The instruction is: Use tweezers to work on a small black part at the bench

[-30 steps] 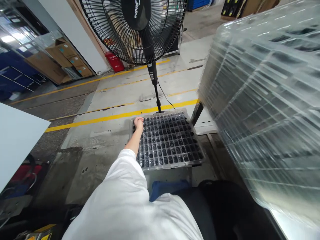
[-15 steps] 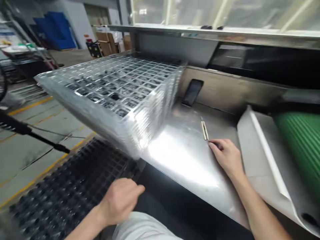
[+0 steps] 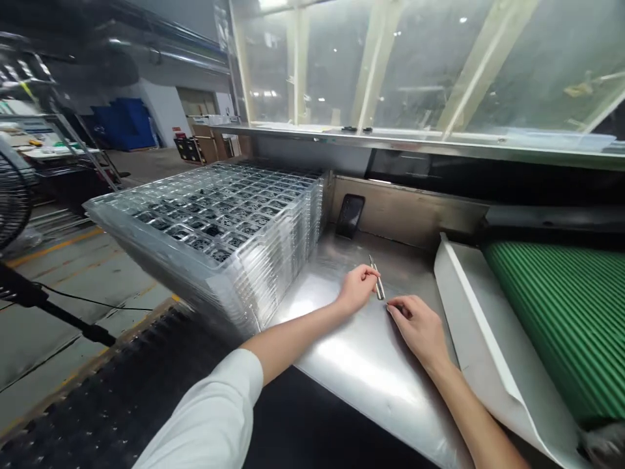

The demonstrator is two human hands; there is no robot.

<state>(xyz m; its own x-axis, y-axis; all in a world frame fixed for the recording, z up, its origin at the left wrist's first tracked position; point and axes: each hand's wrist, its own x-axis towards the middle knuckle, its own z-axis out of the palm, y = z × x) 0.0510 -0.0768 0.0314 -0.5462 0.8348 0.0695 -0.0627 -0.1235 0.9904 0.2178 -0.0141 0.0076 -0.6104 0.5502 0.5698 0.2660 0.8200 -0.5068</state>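
Observation:
On the shiny metal tabletop [image 3: 332, 339] lies a slim pair of tweezers [image 3: 379, 288] with its pointed end facing away from me. My left hand [image 3: 359, 288] has come over the table, its fingers curled and its fingertips closed at the middle of the tweezers. Just right of the near end of the tweezers, my right hand [image 3: 420, 326] rests low on the metal with thumb and forefinger pinched together. A tiny dark speck shows at that pinch, too small to name.
Left of my hands stands a tall stack of clear plastic trays [image 3: 263, 273] with dark parts in the top cells. A phone [image 3: 350, 216] leans on the back wall. To the right are a white divider [image 3: 481, 326] and a green ribbed belt [image 3: 566, 306]. A fan [image 3: 14, 195] stands far left.
My left hand has moved from above my lap, forward and right, to the tweezers. My right hand stays pinched near their end. The view has tilted up.

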